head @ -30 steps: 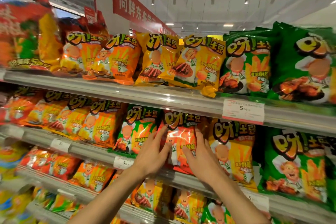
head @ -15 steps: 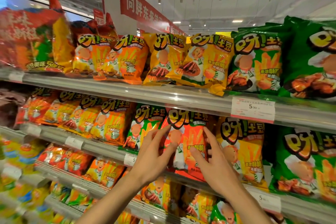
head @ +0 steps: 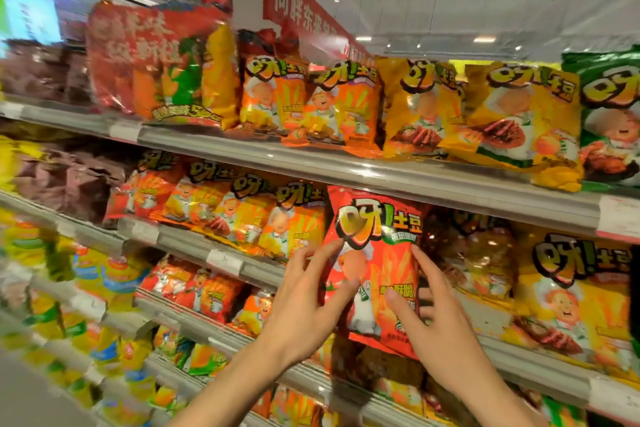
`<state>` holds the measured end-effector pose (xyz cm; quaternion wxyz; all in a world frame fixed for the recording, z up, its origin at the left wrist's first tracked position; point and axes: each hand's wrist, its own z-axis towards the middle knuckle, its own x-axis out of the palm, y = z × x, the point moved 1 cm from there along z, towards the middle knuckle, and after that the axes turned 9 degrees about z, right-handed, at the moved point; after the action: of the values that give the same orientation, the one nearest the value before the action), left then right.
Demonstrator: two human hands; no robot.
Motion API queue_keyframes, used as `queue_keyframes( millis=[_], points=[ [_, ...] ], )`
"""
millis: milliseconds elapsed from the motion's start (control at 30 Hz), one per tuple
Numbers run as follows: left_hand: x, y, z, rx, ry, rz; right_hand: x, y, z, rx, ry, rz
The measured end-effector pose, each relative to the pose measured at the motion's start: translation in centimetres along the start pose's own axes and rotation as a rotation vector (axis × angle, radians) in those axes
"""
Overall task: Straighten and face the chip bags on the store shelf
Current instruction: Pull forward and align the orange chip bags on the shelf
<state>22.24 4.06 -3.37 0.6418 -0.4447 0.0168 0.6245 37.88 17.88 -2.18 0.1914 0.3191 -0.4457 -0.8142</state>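
Both hands on a red chip bag [head: 375, 267] at the middle shelf [head: 512, 362].

The red chip bag stands upright and front-facing, its top edge tucked just under the upper shelf rail [head: 346, 168], a little toward 4 o'clock from the centre of the view. The left hand [head: 306, 302] comes up from 7 o'clock, fingers spread and nearly straight, fingertips laid against the bag's left edge. The right hand [head: 438, 333] rises from 5 o'clock, fingers likewise extended, resting flat on the bag's right front; whether the thumb curls behind it I cannot tell. At 9 o'clock of the bag sits a row of orange bags [head: 242, 208]; at 3 o'clock a yellow bag [head: 575, 291] leans outward. Much of the left side is blurred.
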Motion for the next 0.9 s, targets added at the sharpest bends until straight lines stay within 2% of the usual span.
queue_keyframes(
  millis=[267,500,667,900],
  points=[
    [-11.7,11.1,-1.7,-0.067,-0.080,0.060,15.5,5.1,1.8,-0.077,0.071,0.040],
    [-19.8,19.9,-2.6,-0.181,-0.138,0.135,27.3,8.2,4.9,-0.101,0.199,0.024],
    [-23.6,25.6,-1.8,-0.230,-0.148,0.151,34.3,9.1,8.2,-0.128,0.288,0.061],
    [-26.5,33.3,2.9,-0.273,-0.135,0.081,42.1,8.8,14.5,-0.135,0.303,0.103]
  ],
)
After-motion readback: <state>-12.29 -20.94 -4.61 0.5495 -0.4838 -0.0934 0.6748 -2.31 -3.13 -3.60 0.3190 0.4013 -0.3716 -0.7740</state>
